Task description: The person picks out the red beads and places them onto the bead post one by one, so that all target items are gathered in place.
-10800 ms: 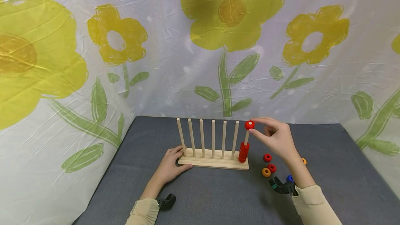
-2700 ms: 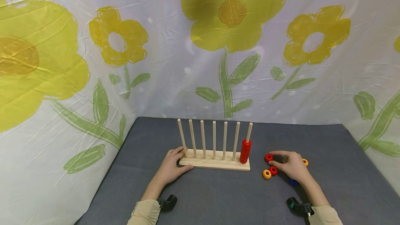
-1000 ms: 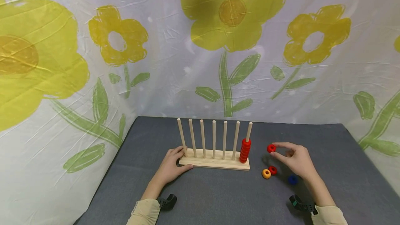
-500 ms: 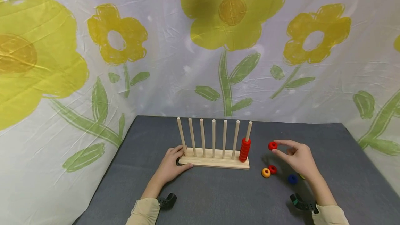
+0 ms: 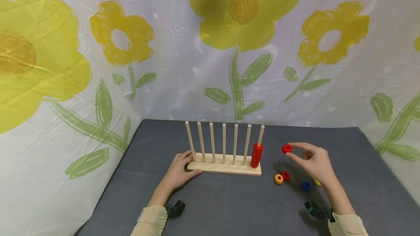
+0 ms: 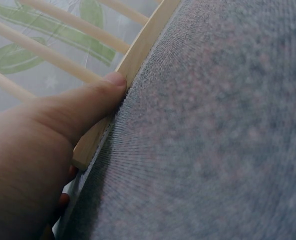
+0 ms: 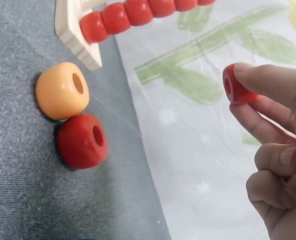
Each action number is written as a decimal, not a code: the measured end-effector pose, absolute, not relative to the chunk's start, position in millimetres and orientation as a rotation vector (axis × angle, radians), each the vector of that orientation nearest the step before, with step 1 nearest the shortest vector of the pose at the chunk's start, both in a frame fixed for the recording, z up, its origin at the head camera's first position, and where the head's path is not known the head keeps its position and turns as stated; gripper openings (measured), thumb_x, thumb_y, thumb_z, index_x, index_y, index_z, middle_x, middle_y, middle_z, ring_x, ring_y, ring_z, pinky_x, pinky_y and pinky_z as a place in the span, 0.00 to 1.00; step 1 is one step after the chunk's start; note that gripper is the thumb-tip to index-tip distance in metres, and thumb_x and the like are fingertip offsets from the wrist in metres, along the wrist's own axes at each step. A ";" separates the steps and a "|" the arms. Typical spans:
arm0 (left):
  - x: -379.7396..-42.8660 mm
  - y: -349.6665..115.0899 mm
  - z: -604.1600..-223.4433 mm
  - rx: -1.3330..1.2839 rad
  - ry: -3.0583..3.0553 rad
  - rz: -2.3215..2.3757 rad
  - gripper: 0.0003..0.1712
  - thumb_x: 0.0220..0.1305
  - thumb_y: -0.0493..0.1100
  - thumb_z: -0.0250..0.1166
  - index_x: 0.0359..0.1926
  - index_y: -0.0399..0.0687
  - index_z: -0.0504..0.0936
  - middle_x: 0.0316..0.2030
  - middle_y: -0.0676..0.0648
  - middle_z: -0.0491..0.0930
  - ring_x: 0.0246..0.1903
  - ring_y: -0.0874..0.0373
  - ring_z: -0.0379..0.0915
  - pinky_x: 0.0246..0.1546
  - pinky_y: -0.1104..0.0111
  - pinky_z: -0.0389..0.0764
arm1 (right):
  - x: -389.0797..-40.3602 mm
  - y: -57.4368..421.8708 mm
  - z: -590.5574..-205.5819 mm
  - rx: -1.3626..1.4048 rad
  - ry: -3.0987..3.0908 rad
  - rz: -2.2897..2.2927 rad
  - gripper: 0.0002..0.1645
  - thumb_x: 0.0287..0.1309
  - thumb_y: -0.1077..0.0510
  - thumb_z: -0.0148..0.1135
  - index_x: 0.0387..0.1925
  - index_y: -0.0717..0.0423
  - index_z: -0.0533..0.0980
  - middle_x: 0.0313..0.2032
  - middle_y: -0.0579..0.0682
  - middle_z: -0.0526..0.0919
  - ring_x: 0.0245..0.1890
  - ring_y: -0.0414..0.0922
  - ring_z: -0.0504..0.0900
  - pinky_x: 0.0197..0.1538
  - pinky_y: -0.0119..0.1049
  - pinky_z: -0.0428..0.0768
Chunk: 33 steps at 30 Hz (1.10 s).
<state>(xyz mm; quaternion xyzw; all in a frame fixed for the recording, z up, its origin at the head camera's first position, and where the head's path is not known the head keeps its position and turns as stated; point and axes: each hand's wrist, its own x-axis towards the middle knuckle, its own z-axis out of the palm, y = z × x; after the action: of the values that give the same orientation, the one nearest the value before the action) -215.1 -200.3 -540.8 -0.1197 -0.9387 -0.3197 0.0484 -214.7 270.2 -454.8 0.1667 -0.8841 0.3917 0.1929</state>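
Observation:
A wooden peg stand [image 5: 224, 168] has a row of upright pegs, with a stack of red beads [image 5: 256, 155] on the rightmost one. My left hand [image 5: 178, 170] grips the stand's left end, thumb along the front edge of the base [image 6: 138, 55] and fingers partly hidden behind it. Between thumb and fingertips, my right hand [image 5: 315, 161] pinches a red bead [image 5: 287, 149] above the table, right of the stand. In the right wrist view, the hole of that held bead [image 7: 232, 84] shows, and the other fingers are curled beneath.
An orange bead [image 5: 278, 179] and a red bead [image 5: 285, 175] lie touching on the grey cloth, right of the stand. A blue bead [image 5: 306, 186] and a partly hidden yellow bead [image 5: 317, 182] lie under the right forearm. A flowered curtain [image 5: 170, 83] stands behind.
Earlier my right hand was at the rightmost peg with a bead. It then went down to the loose beads, took a red one and lifted it. The left hand stays put.

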 end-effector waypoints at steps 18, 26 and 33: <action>-220.9 -200.6 -536.8 -0.370 -2.883 -0.954 0.44 0.64 0.57 0.77 0.75 0.43 0.75 0.76 0.39 0.69 0.72 0.38 0.64 0.69 0.40 0.70 | -214.8 270.0 -442.6 0.463 -2.431 1.111 0.20 0.55 0.63 0.82 0.51 0.52 0.89 0.10 0.42 0.59 0.11 0.34 0.54 0.17 0.33 0.56; -219.0 -200.9 -538.8 -0.375 -2.886 -0.954 0.43 0.65 0.58 0.77 0.75 0.44 0.76 0.76 0.39 0.69 0.72 0.38 0.64 0.69 0.40 0.70 | -213.7 269.0 -442.8 0.463 -2.431 1.105 0.21 0.54 0.62 0.83 0.51 0.51 0.89 0.11 0.41 0.59 0.12 0.33 0.54 0.17 0.34 0.57; -216.1 -199.9 -538.4 -0.370 -2.885 -0.966 0.43 0.65 0.57 0.77 0.75 0.44 0.75 0.75 0.39 0.69 0.72 0.38 0.64 0.70 0.41 0.70 | -213.9 267.3 -444.2 0.472 -2.450 1.094 0.20 0.55 0.62 0.82 0.51 0.52 0.89 0.12 0.42 0.60 0.12 0.33 0.55 0.18 0.34 0.57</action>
<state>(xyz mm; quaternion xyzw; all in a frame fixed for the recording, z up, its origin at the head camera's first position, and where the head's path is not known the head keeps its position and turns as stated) -216.1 -199.9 -538.4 -0.1207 -0.9406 -0.3149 0.0385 -213.9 267.3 -444.2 0.1696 -0.8797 0.3930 0.2070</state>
